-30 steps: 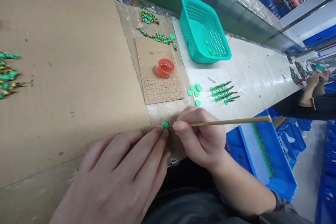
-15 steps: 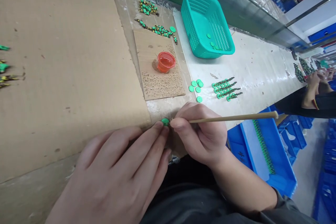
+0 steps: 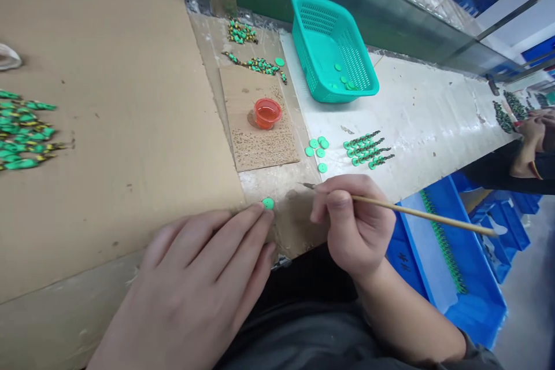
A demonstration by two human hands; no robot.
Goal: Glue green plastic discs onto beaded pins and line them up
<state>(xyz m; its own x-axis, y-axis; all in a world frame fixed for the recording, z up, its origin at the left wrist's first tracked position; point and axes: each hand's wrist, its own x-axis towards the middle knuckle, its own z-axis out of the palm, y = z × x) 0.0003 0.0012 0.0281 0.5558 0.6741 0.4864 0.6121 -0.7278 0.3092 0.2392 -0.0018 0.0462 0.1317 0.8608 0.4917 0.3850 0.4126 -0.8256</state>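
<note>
My left hand [image 3: 195, 277] reaches in from the lower left, fingers pressed together, its fingertips closed on the near edge of a small green disc [image 3: 267, 203] at the table's front part. The thumb is mostly hidden. To the right, my right hand [image 3: 355, 225] is closed around a thin wooden paintbrush [image 3: 416, 213]. The dark brush tip points left, a short way above and right of the disc and apart from it. Beyond both hands, a red cup of liquid [image 3: 267, 114] stands on a spotted cardboard piece [image 3: 264, 153].
Several loose green discs [image 3: 320, 153] lie near rows of discs with dark twisted pieces [image 3: 368, 149]. A turquoise basket [image 3: 333, 46] stands behind. Green-and-yellow pieces [image 3: 26, 136] lie at left on large cardboard [image 3: 130, 69]. Blue trays [image 3: 481, 312] and another person's hands [image 3: 531, 127] are at right.
My right hand has moved right with the paintbrush, so the tip is away from the disc. My left hand stays at the disc. The view has shifted slightly.
</note>
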